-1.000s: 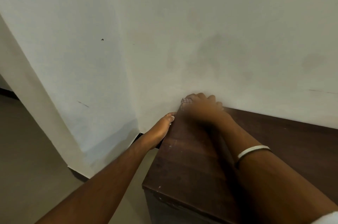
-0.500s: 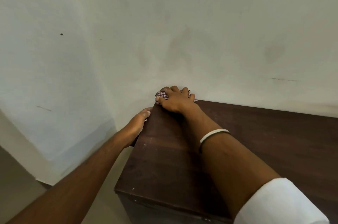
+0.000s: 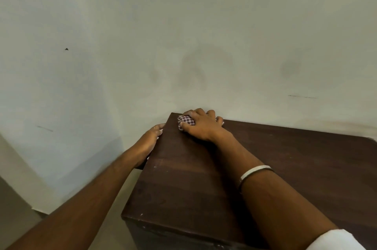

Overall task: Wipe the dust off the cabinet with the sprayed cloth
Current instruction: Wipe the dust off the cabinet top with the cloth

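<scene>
A dark brown wooden cabinet (image 3: 183,184) stands against the wall, its flat top filling the lower right. My right hand (image 3: 202,127) presses a bunched red-and-white checked cloth (image 3: 186,121) onto the top at its far left corner, close to the wall. Most of the cloth is hidden under the fingers. My left hand (image 3: 150,141) lies flat against the cabinet's left edge, fingers extended, holding nothing. A white bangle (image 3: 255,172) circles my right wrist.
A pale wall (image 3: 204,45) with faint smudges rises directly behind the cabinet, and a side wall (image 3: 51,96) closes in on the left. A strip of beige floor (image 3: 114,227) shows between the cabinet and the side wall.
The view has shifted, so the cabinet sits further left and more of its top shows. My right hand stays at the far left corner and more of the cloth shows. The left hand stays on the edge.
</scene>
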